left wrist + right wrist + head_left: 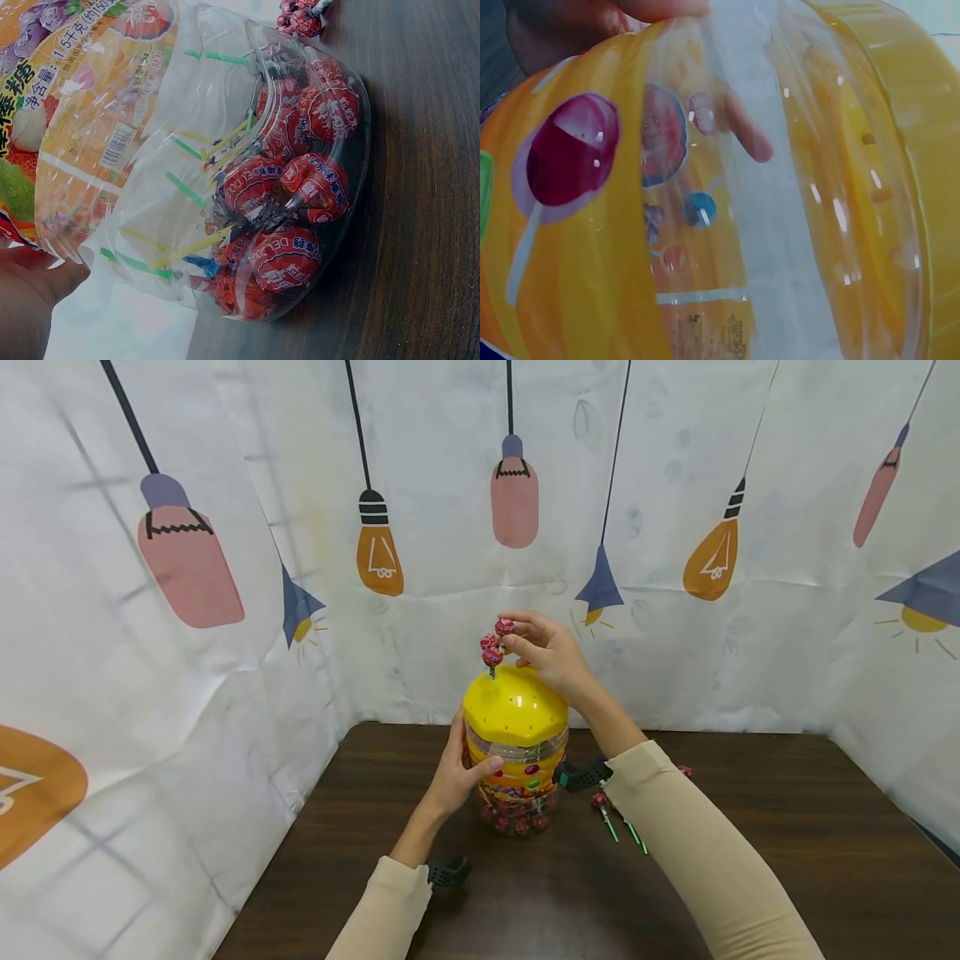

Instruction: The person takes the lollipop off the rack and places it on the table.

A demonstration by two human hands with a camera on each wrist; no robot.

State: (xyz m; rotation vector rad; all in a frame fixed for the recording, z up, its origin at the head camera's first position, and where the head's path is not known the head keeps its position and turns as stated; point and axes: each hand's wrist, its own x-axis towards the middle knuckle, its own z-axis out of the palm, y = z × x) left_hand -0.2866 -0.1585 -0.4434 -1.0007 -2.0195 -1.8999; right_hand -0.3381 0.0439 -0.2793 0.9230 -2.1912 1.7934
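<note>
A clear plastic jar (513, 814) with a yellow lid (517, 710) and an orange fruit-printed label (592, 255) stands upright on the table. My left hand (452, 777) grips its left side, thumb across the front. Red-wrapped lollipops (285, 259) with green and yellow sticks lie inside, at the bottom. Above the lid, my right hand (551, 653) pinches a red lollipop (505, 626) near its head. Two other lollipops (492, 657) stick up from the lid just left of those fingers. The lower end of the pinched lollipop's stick is hidden.
On the dark wooden table (765, 827), right of the jar, lie loose lollipops (598, 800), partly covered by the right sleeve (705, 852). Behind the table hangs a white cloth (450, 635) printed with lamps. Each wrist wears a black strap (450, 872).
</note>
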